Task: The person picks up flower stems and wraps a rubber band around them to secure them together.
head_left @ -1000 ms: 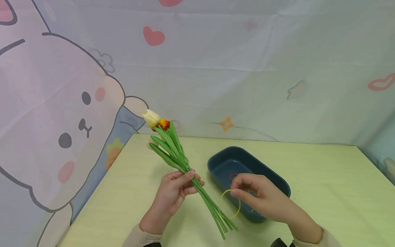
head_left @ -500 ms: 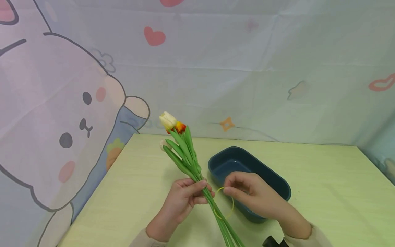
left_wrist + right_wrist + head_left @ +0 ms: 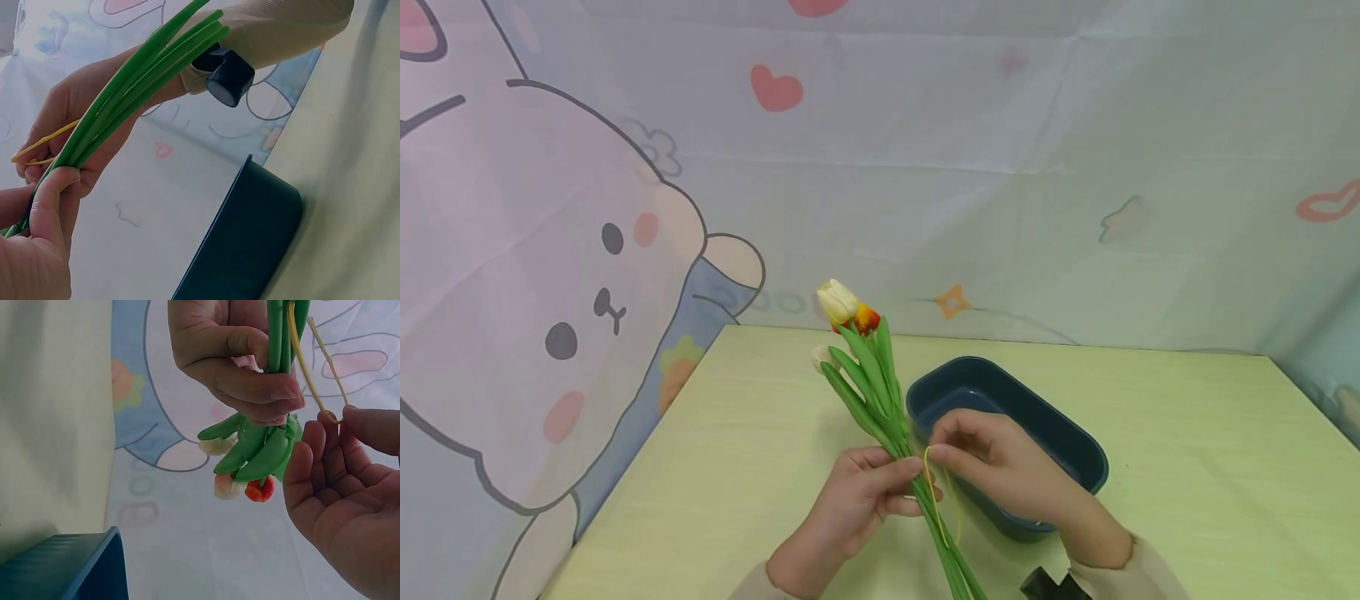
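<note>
My left hand (image 3: 872,500) grips a bunch of artificial tulips by their green stems (image 3: 947,550), the thumb across the front. The bunch leans left, with a white tulip (image 3: 837,302) and an orange-red tulip (image 3: 867,318) at the top and another pale bloom (image 3: 822,358) lower down. Between thumb and fingertips my right hand (image 3: 1000,467) pinches a thin yellow rubber band (image 3: 304,369). The band is pulled into a narrow loop close beside my left fingers. One strand overlaps the stems in the head view; I cannot tell whether it encircles them.
A dark blue oblong tub (image 3: 955,379) stands on the pale green table (image 3: 1187,450), behind and below my right hand. A bit of yellow shows inside its near end. A black device (image 3: 1052,585) sits at my right wrist. A printed cloth (image 3: 880,167) hangs behind the table.
My left hand has brought the tulips rightward and nearer to me. My right hand has moved left with the rubber band, which has gone from beside the stems to overlapping them.
</note>
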`<state>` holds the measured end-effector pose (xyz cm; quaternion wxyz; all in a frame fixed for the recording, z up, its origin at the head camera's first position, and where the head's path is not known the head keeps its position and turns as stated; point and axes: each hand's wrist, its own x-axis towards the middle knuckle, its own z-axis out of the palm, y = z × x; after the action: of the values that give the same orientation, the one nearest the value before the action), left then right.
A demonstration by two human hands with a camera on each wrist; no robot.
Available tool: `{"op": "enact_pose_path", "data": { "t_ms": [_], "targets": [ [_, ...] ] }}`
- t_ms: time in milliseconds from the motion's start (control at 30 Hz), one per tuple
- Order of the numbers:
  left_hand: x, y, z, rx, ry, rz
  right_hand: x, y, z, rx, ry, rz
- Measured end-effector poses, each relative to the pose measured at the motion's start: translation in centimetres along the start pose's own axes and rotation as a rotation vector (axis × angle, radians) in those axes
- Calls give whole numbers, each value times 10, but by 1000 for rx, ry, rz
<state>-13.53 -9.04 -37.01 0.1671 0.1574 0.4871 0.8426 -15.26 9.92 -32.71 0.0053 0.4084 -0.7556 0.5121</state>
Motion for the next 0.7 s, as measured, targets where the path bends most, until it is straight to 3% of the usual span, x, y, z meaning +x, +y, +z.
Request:
{"op": "enact_pose_path", "data": {
  "t_ms": [167,367,700],
  "targets": [
    [0,-3,2,16,-2,-34,5,1,1,37,7,17],
    [-1,-7,3,23,-27,-13,9,2,2,31,32,40],
    [-2,-4,4,74,-70,-38,9,8,-5,42,69,69]
  ]
}}
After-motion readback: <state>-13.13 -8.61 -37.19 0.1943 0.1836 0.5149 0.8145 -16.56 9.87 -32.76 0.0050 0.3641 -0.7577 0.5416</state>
